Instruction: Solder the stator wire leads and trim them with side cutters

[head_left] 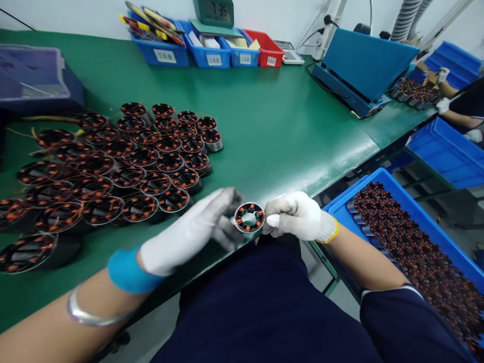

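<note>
My right hand (289, 217), in a white glove with a yellow cuff, is closed on the right edge of a motor stator (238, 222), a steel ring wound with copper coils. The stator is held above the bench's front edge, its open face toward me. My left hand (204, 222), gloved in white with grey-stained fingers and a blue band at the wrist, is just left of the stator. Its fingers are apart and slightly blurred; whether a fingertip touches the ring is unclear. Many similar stators (142, 206) stand in rows on the green bench to the left.
A blue crate (381, 174) full of stators is at my right, below bench height. Blue tool boxes (162, 54), a red box (264, 45) and a blue machine (363, 65) line the back. A purple bin (71, 83) is far left. A co-worker's gloved hand (443, 105) shows far right.
</note>
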A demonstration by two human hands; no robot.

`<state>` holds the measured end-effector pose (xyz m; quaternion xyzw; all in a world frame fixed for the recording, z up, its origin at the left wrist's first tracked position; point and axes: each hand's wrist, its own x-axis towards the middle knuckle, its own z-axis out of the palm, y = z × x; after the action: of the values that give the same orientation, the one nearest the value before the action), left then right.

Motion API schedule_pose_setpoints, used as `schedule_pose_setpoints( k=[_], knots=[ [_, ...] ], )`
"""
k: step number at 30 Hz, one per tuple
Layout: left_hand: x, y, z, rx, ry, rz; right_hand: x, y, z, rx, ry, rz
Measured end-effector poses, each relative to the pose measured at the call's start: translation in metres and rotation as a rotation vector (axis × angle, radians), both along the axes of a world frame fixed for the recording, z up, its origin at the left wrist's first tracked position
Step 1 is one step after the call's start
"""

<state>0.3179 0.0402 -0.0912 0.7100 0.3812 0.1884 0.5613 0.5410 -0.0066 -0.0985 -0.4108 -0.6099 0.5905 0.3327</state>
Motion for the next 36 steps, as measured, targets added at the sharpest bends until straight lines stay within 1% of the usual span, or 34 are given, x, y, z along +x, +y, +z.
schedule_pose_setpoints(
  k=[1,2,3,4,5,7,8,10,11,12,13,14,15,16,17,18,19,20,21,24,25,26,27,28,30,31,32,35,36],
  knots=[
    [0.002,0.002,0.000,-0.236,0.003,-0.071,0.000,-0.001,0.000,0.045,-0.034,0.003],
    [0.003,0.002,0.001,-0.395,0.002,-0.122,0.001,-0.001,-0.001,0.058,-0.052,0.003],
    [0.004,0.002,0.003,-0.441,-0.013,-0.129,0.001,-0.001,-0.003,0.033,-0.046,-0.002],
    [0.005,0.001,0.006,-0.388,-0.052,-0.099,0.001,-0.001,-0.005,-0.025,-0.017,-0.015],
    [0.004,-0.002,0.009,-0.270,-0.106,-0.053,0.000,-0.001,-0.008,-0.096,0.031,-0.039],
    [0.002,-0.009,0.015,0.064,-0.196,-0.004,0.000,0.000,-0.014,-0.211,0.138,-0.088],
    [0.001,-0.012,0.017,0.252,-0.221,-0.029,-0.001,0.000,-0.015,-0.241,0.183,-0.107],
    [-0.001,-0.017,0.016,0.586,-0.244,-0.129,-0.002,0.000,-0.016,-0.263,0.228,-0.102],
    [-0.001,-0.017,0.014,0.697,-0.246,-0.133,-0.002,-0.001,-0.015,-0.262,0.226,-0.083],
    [-0.001,-0.017,0.011,0.746,-0.240,-0.068,-0.002,-0.002,-0.013,-0.251,0.210,-0.062],
    [0.001,-0.015,0.007,0.705,-0.214,0.033,-0.003,-0.003,-0.011,-0.226,0.183,-0.046],
    [0.002,-0.012,0.003,0.567,-0.167,0.123,-0.003,-0.004,-0.009,-0.191,0.146,-0.035],
    [0.004,-0.009,0.000,0.348,-0.102,0.157,-0.002,-0.005,-0.008,-0.147,0.105,-0.031],
    [0.006,-0.006,-0.002,0.088,-0.038,0.115,-0.002,-0.006,-0.007,-0.105,0.069,-0.033],
    [0.007,-0.003,-0.003,-0.167,0.008,0.019,-0.001,-0.006,-0.007,-0.072,0.042,-0.037],
    [0.008,-0.001,-0.003,-0.363,0.024,-0.092,-0.001,-0.006,-0.008,-0.063,0.028,-0.042],
    [0.008,0.000,-0.001,-0.457,0.006,-0.158,-0.001,-0.006,-0.010,-0.079,0.031,-0.050],
    [0.007,-0.001,0.001,-0.439,-0.047,-0.149,0.000,-0.005,-0.012,-0.114,0.058,-0.065],
    [0.007,-0.003,0.005,-0.340,-0.115,-0.100,0.000,-0.004,-0.015,-0.160,0.099,-0.080],
    [0.005,-0.013,0.013,0.110,-0.296,0.059,0.000,-0.003,-0.018,-0.256,0.225,-0.110],
    [0.005,-0.016,0.014,0.218,-0.319,0.085,0.000,-0.003,-0.017,-0.258,0.237,-0.096],
    [0.006,-0.018,0.014,0.285,-0.310,0.086,-0.001,-0.003,-0.015,-0.250,0.225,-0.076],
    [0.008,-0.018,0.013,0.314,-0.266,0.060,-0.001,-0.004,-0.012,-0.227,0.190,-0.052],
    [0.009,-0.017,0.010,0.312,-0.198,0.007,-0.001,-0.005,-0.009,-0.194,0.143,-0.031],
    [0.012,-0.012,0.002,0.306,-0.039,-0.130,-0.002,-0.005,-0.006,-0.131,0.070,-0.020],
    [0.012,-0.009,-0.003,0.367,0.017,-0.169,-0.003,-0.005,-0.007,-0.124,0.070,-0.032],
    [0.012,-0.005,-0.009,0.475,0.044,-0.180,-0.005,-0.004,-0.010,-0.142,0.092,-0.043],
    [0.009,0.004,-0.023,0.898,0.040,-0.153,-0.011,-0.002,-0.023,-0.276,0.209,-0.075],
    [0.008,0.005,-0.026,0.980,0.040,-0.160,-0.012,-0.001,-0.027,-0.308,0.224,-0.075]
  ],
)
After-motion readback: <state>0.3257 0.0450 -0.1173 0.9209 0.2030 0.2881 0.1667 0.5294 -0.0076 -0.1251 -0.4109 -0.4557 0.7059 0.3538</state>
